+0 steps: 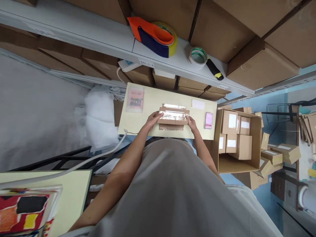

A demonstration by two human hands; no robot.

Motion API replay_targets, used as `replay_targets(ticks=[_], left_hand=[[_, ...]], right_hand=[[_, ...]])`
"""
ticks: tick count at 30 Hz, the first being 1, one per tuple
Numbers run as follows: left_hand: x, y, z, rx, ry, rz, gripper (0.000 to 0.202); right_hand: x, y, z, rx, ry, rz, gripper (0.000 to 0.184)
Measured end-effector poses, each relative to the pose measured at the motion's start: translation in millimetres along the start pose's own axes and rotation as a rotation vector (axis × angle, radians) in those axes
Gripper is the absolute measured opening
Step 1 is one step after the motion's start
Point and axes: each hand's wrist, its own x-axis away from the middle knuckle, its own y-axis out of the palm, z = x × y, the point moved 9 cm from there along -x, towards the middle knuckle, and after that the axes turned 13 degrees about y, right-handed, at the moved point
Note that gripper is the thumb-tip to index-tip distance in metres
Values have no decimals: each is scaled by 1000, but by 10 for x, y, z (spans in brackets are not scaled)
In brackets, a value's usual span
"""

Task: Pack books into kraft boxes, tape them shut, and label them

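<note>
A small flat cardboard box (172,117), shiny with clear tape across its top, lies on a pale yellow table (153,98) below me. My left hand (153,119) presses against the box's left end with fingers curled on its edge. At the box's right end, my right hand (191,123) grips the side. Both hands hold the box between them on the tabletop.
A white shelf above carries an orange and blue tape dispenser (154,36), a tape roll (197,56) and a black-yellow cutter (214,69). An open carton (238,140) of small labelled boxes stands to the right. White bubble wrap (100,115) lies at the left. A label (197,104) lies on the table.
</note>
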Motion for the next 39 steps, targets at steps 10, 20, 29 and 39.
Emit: replay_targets(ticks=[10, 20, 29, 39], left_hand=[[-55, -149, 510, -504, 334, 40, 106], [-2, 51, 1381, -568, 677, 93, 76], [249, 269, 3542, -201, 1096, 361, 35], [600, -99, 3692, -203, 1079, 531, 31]], right_hand=[[169, -167, -299, 192, -23, 207, 51], [511, -131, -1013, 499, -313, 392, 67], [1081, 359, -3574, 607, -890, 346, 72], [698, 1293, -4826, 787, -705, 271, 59]])
